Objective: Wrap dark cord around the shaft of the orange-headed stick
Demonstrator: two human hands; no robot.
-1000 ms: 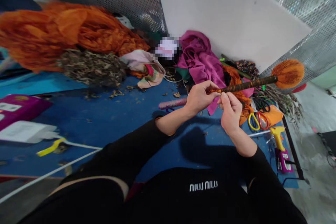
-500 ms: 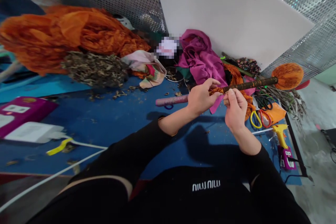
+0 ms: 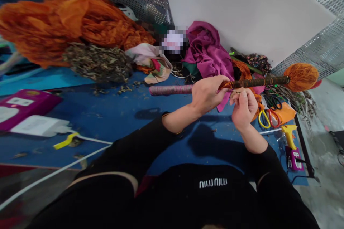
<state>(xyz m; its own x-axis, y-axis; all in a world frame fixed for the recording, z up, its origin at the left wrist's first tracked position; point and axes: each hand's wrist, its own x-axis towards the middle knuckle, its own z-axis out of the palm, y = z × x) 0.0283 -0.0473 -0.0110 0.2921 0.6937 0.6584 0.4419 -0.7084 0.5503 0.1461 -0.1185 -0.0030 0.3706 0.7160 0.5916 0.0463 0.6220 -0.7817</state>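
Observation:
A long stick (image 3: 260, 82) runs sideways above the blue table, with a round orange cloth head (image 3: 301, 77) at its right end and a pink-wrapped part (image 3: 170, 90) at its left. My left hand (image 3: 208, 93) is closed round its middle, where a bit of orange wrapping shows between thumb and fingers. Just under the dark part of the stick is my right hand (image 3: 244, 107), its thumb and fingertips pinched together. Something small and thin shows at those fingertips, too small to name.
Orange cloth (image 3: 88, 25), dried plant matter (image 3: 99, 62) and magenta cloth (image 3: 209, 50) line the table's back. Scissors (image 3: 264, 118), a yellow glue gun (image 3: 289, 135) and a purple power strip (image 3: 295, 159) lie right. A white cable (image 3: 53, 175) crosses the left front.
The stick's pink end has shifted left and up, and its orange head a little right. My right hand has moved slightly right, its fingers still pinched. The whole view has shifted slightly.

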